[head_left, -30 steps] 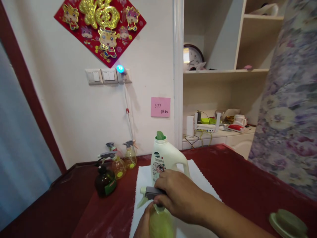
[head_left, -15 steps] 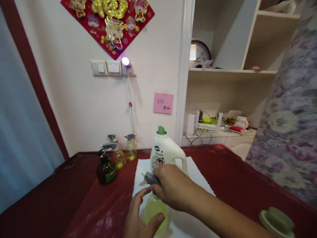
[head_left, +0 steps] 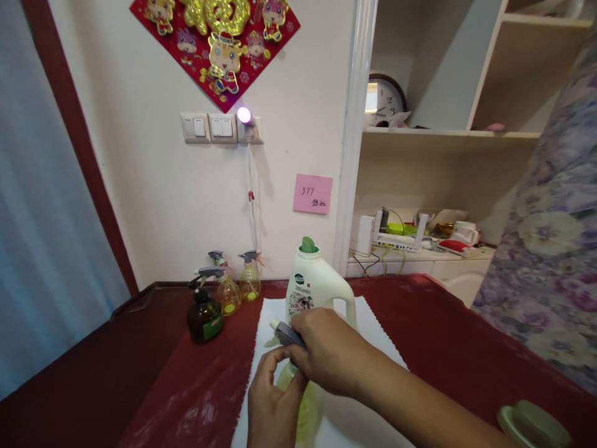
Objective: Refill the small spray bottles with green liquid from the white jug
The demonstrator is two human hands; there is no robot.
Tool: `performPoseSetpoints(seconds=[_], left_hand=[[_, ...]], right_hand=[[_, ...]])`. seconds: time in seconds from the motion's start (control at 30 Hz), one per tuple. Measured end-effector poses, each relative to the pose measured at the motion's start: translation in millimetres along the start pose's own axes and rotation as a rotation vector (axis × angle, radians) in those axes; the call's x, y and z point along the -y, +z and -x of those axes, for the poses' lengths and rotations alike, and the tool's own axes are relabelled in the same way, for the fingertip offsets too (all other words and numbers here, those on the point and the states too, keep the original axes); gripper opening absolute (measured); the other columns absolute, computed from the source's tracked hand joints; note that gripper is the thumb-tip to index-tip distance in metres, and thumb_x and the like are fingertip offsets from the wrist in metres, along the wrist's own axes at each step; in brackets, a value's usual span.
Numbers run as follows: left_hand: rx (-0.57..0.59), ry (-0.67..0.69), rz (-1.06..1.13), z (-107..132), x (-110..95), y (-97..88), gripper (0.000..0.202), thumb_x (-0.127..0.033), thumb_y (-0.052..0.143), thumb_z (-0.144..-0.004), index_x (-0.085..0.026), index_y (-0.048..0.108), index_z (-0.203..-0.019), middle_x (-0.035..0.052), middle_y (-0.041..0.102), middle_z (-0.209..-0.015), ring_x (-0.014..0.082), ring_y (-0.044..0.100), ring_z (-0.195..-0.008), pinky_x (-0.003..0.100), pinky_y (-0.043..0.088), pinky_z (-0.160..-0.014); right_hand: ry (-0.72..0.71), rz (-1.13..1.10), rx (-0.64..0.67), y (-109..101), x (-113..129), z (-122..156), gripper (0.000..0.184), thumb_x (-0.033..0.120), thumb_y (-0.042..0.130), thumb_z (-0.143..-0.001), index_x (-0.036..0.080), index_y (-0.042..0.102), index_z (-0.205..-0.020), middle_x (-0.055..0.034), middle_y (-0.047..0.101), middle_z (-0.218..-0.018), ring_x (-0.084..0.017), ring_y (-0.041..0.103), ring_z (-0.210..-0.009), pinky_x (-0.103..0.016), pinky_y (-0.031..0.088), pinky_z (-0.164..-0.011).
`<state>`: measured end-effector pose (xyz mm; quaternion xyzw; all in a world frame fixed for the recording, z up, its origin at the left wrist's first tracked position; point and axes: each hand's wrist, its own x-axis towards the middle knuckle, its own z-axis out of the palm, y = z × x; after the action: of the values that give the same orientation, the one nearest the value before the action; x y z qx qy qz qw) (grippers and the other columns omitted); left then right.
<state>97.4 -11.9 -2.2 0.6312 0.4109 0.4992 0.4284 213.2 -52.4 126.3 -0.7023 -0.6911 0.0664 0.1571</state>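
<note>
My right hand (head_left: 329,351) is closed over the grey trigger head (head_left: 285,333) of a pale green spray bottle (head_left: 305,410). My left hand (head_left: 273,404) wraps round the bottle's body from the left. The bottle stands on a white cloth (head_left: 368,348) spread on the dark red table (head_left: 448,348). Just behind my hands stands a white detergent jug (head_left: 313,287) with a handle and a green spout at its open top.
Three spray bottles (head_left: 228,292), one dark brown, stand at the table's back left by the wall. A green cap (head_left: 532,426) lies at the near right. A flowered curtain (head_left: 550,236) hangs at the right. Shelves (head_left: 420,242) with a clock and clutter are behind.
My left hand has slid up the bottle's body toward the neck. The view has shifted slightly, so everything sits a little to the right in the frame.
</note>
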Motion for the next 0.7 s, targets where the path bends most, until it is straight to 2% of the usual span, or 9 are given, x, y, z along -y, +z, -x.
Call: performPoseSetpoints(seconds=[0.1,0.17,0.27,0.37,0.43,0.47,0.53,0.6,0.7], left_hand=[[0.205,0.059,0.048,-2.7,7.2,-11.9,0.04,-0.052,0.066,-0.083,-0.019,0.071,-0.105,0.0116,0.072,-0.116,0.0325,0.065,-0.113,0.042,0.05,-0.1],[0.292,0.04,0.08,-4.3,9.3,-16.1,0.041,-0.053,0.062,-0.087,-0.02,0.07,-0.11,0.0119,0.069,-0.126,0.0318,0.06,-0.122,0.042,0.046,-0.107],[0.271,-0.019,0.162,-4.6,8.2,-10.1,0.048,-0.055,0.073,-0.076,-0.019,0.066,-0.107,0.012,0.071,-0.12,0.0326,0.062,-0.119,0.041,0.049,-0.102],[0.112,-0.09,0.241,-4.2,6.4,5.4,0.053,-0.048,0.086,-0.059,-0.018,0.064,-0.097,0.0097,0.075,-0.1,0.0316,0.068,-0.101,0.036,0.054,-0.086],[0.032,-0.131,0.242,-5.4,7.1,12.2,0.05,-0.046,0.087,-0.057,-0.018,0.064,-0.091,0.008,0.075,-0.089,0.03,0.069,-0.091,0.035,0.055,-0.08],[0.03,-0.135,0.228,-6.4,8.1,13.0,0.048,-0.046,0.087,-0.057,-0.018,0.065,-0.088,0.0078,0.075,-0.087,0.0299,0.069,-0.089,0.035,0.055,-0.079],[0.088,-0.117,0.202,-8.7,10.6,9.1,0.045,-0.049,0.085,-0.061,-0.017,0.068,-0.088,0.0093,0.075,-0.092,0.0313,0.069,-0.092,0.036,0.054,-0.082],[0.179,-0.08,0.192,-10.3,13.5,0.7,0.046,-0.052,0.08,-0.068,-0.018,0.07,-0.097,0.0116,0.074,-0.109,0.0338,0.066,-0.107,0.04,0.051,-0.095],[0.302,-0.077,0.178,-10.7,18.5,-10.2,0.051,-0.059,0.069,-0.08,-0.019,0.07,-0.111,0.0133,0.065,-0.133,0.0352,0.054,-0.129,0.046,0.037,-0.113]], right_hand=[[-0.003,0.006,0.014,-0.5,-0.7,-0.1,0.012,0.025,0.067,-0.083,0.016,0.075,-0.084,-0.0111,0.075,-0.081,-0.024,0.067,-0.075,-0.029,0.035,-0.057],[-0.005,0.01,0.017,-0.6,-0.6,-0.4,0.013,0.026,0.068,-0.083,0.016,0.075,-0.086,-0.0122,0.075,-0.084,-0.025,0.068,-0.078,-0.029,0.035,-0.058],[0.013,0.017,0.023,-2.3,0.6,-1.0,0.017,0.03,0.068,-0.083,0.016,0.076,-0.089,-0.0137,0.076,-0.088,-0.028,0.069,-0.081,-0.03,0.036,-0.059],[0.029,0.018,0.053,-6.2,2.6,-1.1,0.02,0.033,0.066,-0.085,0.016,0.076,-0.091,-0.0141,0.076,-0.087,-0.028,0.07,-0.08,-0.03,0.038,-0.058],[0.024,0.017,0.077,-9.0,3.2,-0.7,0.022,0.033,0.064,-0.085,0.015,0.076,-0.093,-0.015,0.076,-0.089,-0.028,0.071,-0.082,-0.03,0.04,-0.059],[0.022,0.014,0.085,-10.0,3.1,-0.5,0.023,0.033,0.064,-0.085,0.015,0.076,-0.094,-0.0155,0.076,-0.091,-0.029,0.071,-0.084,-0.03,0.042,-0.06],[0.024,0.009,0.093,-10.8,1.7,-0.2,0.023,0.032,0.063,-0.085,0.015,0.075,-0.094,-0.0158,0.076,-0.093,-0.029,0.071,-0.086,-0.031,0.043,-0.062],[0.023,0.002,0.095,-10.0,-0.5,-0.5,0.022,0.031,0.063,-0.085,0.015,0.075,-0.095,-0.0158,0.076,-0.094,-0.029,0.071,-0.087,-0.031,0.044,-0.064],[0.008,-0.006,0.094,-7.4,-3.2,-1.7,0.022,0.031,0.063,-0.085,0.015,0.075,-0.094,-0.0169,0.076,-0.095,-0.03,0.072,-0.088,-0.033,0.046,-0.066]])
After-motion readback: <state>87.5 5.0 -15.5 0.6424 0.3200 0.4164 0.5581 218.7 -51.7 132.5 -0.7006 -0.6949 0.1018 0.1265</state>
